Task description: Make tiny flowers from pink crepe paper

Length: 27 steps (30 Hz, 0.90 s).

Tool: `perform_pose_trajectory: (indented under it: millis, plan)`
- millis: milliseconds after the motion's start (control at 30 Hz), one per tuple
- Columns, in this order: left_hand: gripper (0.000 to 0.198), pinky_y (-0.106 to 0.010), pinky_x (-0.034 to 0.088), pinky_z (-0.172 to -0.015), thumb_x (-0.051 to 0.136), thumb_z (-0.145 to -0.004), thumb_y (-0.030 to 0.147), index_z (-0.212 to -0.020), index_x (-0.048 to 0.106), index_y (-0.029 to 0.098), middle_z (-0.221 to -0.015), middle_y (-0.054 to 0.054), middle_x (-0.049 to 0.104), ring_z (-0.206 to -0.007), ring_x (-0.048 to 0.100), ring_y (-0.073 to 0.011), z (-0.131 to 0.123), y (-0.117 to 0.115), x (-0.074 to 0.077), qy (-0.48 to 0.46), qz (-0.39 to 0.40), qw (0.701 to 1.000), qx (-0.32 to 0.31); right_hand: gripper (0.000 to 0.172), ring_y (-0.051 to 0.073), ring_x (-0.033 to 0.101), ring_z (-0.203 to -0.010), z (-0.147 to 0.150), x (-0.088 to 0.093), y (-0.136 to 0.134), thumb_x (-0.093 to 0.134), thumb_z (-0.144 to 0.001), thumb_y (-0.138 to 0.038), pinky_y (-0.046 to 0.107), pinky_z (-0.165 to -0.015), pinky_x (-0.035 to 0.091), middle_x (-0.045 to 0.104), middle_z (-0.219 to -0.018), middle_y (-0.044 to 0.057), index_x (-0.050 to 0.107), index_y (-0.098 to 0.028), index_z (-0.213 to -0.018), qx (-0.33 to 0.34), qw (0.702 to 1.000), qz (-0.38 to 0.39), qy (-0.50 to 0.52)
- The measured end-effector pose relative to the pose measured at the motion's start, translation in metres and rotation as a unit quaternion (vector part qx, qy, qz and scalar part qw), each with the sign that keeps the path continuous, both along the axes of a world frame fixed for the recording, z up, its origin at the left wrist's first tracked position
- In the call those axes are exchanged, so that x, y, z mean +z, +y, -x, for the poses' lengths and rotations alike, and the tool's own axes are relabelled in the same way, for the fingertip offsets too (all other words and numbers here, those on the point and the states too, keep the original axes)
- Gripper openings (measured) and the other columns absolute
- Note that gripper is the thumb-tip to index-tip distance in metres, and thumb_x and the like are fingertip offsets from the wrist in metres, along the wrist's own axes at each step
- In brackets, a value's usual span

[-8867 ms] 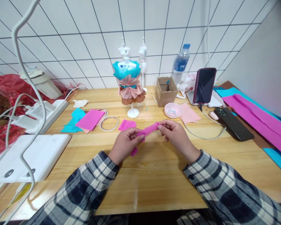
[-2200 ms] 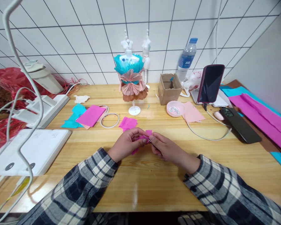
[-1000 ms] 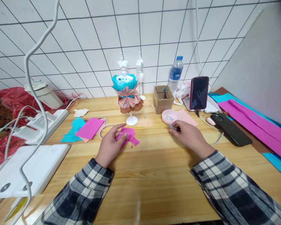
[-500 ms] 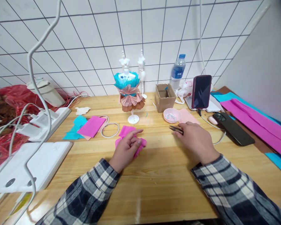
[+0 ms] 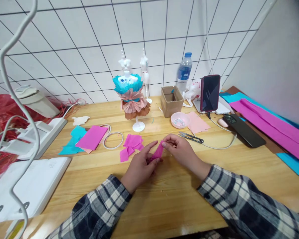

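Observation:
Between my hands is a small piece of magenta crepe paper (image 5: 158, 151). My left hand (image 5: 142, 166) holds its lower left part between thumb and fingers. With thumb and forefinger, my right hand (image 5: 180, 149) pinches its upper right tip. More magenta paper pieces (image 5: 131, 144) lie on the table just left of my hands. Thread snips (image 5: 191, 137) rest on the wood beyond my right hand. Behind stands a small white dress form (image 5: 126, 68) wearing a turquoise, pink and brown paper dress (image 5: 134, 96).
Near the snips are a pink dish (image 5: 179, 120) of small shiny bits, a cardboard box (image 5: 171, 102) and a propped phone (image 5: 210, 93). Another phone (image 5: 245, 130) lies at right. Leftward are folded magenta paper (image 5: 92, 139), a white ring (image 5: 113, 140) and a hanging cable (image 5: 5, 73).
My right hand has put down the thread snips and moved left to the paper. My left hand has lifted a magenta piece, which both hands now hold. The view has shifted slightly right.

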<state>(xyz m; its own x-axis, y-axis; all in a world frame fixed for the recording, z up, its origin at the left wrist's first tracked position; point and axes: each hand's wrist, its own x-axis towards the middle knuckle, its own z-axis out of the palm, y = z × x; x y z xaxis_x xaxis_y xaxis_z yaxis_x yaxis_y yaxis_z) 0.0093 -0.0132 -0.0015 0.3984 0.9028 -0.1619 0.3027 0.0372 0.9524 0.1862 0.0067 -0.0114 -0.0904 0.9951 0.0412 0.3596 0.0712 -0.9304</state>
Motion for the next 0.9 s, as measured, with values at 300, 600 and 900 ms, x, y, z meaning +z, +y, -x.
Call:
perform_pose_trajectory:
  millis: [300, 600, 900]
  plan:
    - [0.022, -0.026, 0.044, -0.063, 0.058, -0.086, 0.031, -0.103, 0.069, 0.022, -0.074, -0.002, 0.069, -0.065, 0.060, -0.0142, 0.033, 0.015, 0.009, 0.233, -0.353, 0.906, -0.034, 0.010, 0.017, 0.056, -0.078, 0.007, 0.000, 0.035, 0.060, -0.085, -0.028, 0.027, -0.066, 0.036, 0.069, -0.079, 0.001, 0.070, -0.025, -0.085, 0.080, 0.933, -0.146, -0.319]
    - [0.021, -0.037, 0.042, -0.087, 0.052, -0.091, 0.027, -0.099, 0.072, 0.025, -0.102, -0.003, 0.070, -0.095, 0.058, -0.0197, 0.029, 0.029, 0.001, 0.261, -0.382, 0.857, -0.227, 0.025, 0.018, 0.057, -0.093, -0.005, 0.001, 0.019, 0.066, -0.081, -0.024, 0.029, -0.081, 0.042, 0.064, -0.100, 0.005, 0.064, -0.019, -0.106, 0.061, 0.943, -0.190, -0.265]
    - [0.024, -0.036, 0.044, -0.079, 0.049, -0.091, 0.030, -0.106, 0.066, 0.022, -0.091, -0.006, 0.069, -0.086, 0.059, -0.0204, 0.028, 0.023, 0.002, 0.235, -0.348, 0.896, -0.143, 0.009, 0.017, 0.055, -0.082, -0.010, 0.005, -0.006, 0.061, -0.085, -0.025, 0.028, -0.069, 0.039, 0.063, -0.082, 0.003, 0.069, -0.021, -0.086, 0.213, 0.888, -0.187, -0.363]
